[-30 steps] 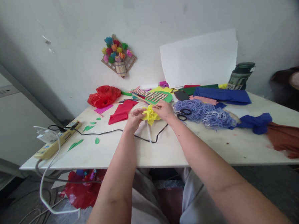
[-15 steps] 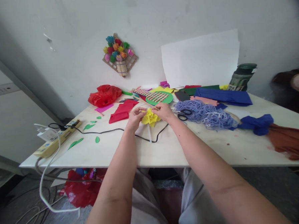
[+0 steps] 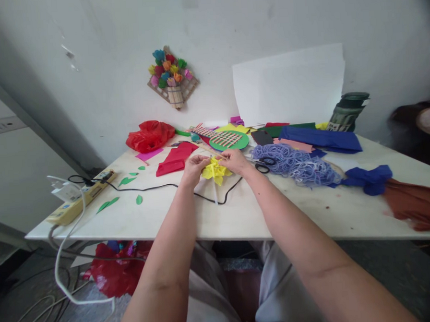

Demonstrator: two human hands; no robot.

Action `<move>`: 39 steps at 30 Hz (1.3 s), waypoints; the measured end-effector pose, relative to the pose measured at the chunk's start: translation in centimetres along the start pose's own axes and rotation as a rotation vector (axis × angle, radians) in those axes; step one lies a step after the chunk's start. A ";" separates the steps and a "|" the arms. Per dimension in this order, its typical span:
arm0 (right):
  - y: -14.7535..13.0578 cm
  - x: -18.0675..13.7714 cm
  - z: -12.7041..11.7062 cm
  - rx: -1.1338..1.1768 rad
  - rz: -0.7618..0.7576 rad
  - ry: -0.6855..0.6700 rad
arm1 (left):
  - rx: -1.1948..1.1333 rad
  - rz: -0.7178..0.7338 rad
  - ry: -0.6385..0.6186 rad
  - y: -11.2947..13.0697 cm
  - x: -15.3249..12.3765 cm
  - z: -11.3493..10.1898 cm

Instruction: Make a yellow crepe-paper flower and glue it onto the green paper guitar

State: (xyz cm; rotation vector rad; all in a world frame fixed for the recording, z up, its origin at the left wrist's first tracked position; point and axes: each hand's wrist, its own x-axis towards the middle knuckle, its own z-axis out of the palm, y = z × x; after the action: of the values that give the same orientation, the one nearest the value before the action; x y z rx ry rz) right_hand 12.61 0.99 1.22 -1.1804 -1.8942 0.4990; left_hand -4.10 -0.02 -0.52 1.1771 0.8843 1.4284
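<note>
Between my two hands, just above the white table [image 3: 297,214], is a yellow paper flower [image 3: 215,172] with crinkled petals. My left hand [image 3: 195,169] pinches its left edge with thumb and fingers. My right hand [image 3: 234,161] is closed at the flower's upper right, and a thin wooden stick [image 3: 210,150] runs up and left from its fingers. From under the petals a pale narrow strip [image 3: 215,192] points down toward me. The fingertips are partly hidden behind the petals. Black-handled scissors [image 3: 263,164] lie right of my right hand.
A tangle of lilac yarn [image 3: 294,164] lies to the right, near blue paper [image 3: 320,138]. Red paper [image 3: 175,159] and green paper leaves [image 3: 127,181] are on the left. A black cord [image 3: 155,188] crosses from the power strip [image 3: 68,212]. A dark bottle [image 3: 347,111] stands at the back right.
The yellow flower has turned slightly in my hands, and its petals look more spread. The stick now shows more clearly at my right fingers. Both hands stay nearly in place.
</note>
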 end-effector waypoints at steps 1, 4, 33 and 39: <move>-0.1 0.0 0.0 -0.009 0.004 0.000 | -0.003 0.000 0.001 0.0 0.0 0.0; -0.3 -0.1 -0.1 -0.043 0.022 0.020 | -0.019 -0.004 -0.004 0.1 0.0 0.1; -0.3 -0.2 -0.1 0.090 -0.009 0.043 | 0.084 -0.039 -0.053 0.2 -0.1 -0.1; -0.3 -0.1 0.0 0.134 -0.001 0.064 | 0.069 -0.033 -0.051 0.3 -0.1 -0.1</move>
State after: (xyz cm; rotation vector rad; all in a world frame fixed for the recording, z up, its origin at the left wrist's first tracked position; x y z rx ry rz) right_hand 12.49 0.76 1.34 -1.0949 -1.7789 0.5715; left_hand -4.30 -0.15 -0.25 1.2395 0.9195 1.3443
